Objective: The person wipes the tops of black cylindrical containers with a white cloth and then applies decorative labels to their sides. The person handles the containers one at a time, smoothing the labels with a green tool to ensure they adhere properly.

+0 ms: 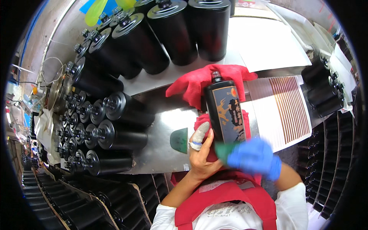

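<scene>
My left hand, with a taped thumb, grips the lower end of a black bottle that bears an orange and dark label. The bottle lies on a red cloth, neck pointing away from me. My right hand wears a blue glove, looks blurred, and presses a small green pad against the bottle's base.
Many black bottles stand packed along the far and left side of the metal worktable. A sheet of striped label strips lies to the right. Another green pad rests on the table. More black bottles stand at right.
</scene>
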The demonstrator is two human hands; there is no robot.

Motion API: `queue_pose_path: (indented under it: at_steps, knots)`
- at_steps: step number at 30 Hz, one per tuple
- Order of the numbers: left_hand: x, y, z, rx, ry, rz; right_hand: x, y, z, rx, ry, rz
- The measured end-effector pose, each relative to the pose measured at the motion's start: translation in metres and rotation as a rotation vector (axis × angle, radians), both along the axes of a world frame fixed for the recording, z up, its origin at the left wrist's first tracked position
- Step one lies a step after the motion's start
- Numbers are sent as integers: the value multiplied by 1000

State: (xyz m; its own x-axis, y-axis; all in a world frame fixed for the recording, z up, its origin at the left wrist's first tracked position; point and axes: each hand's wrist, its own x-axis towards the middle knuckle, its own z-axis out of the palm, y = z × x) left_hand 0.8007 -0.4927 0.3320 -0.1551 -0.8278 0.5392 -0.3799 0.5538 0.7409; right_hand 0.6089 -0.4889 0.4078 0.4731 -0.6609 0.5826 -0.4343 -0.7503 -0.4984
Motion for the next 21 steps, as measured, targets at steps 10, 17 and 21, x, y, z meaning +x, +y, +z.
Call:
queue_pose_path:
  at_steps: [10,17,21]
  knots:
    - [0,-3,-2,-47,17,-14,6,5,8,83,280,52]
    - [0,-6,-3,38,186,-102,14,-9,36,-124,455,-160]
    - [-1,-1,-9,79,230,-123,11,24,38,-122,633,171]
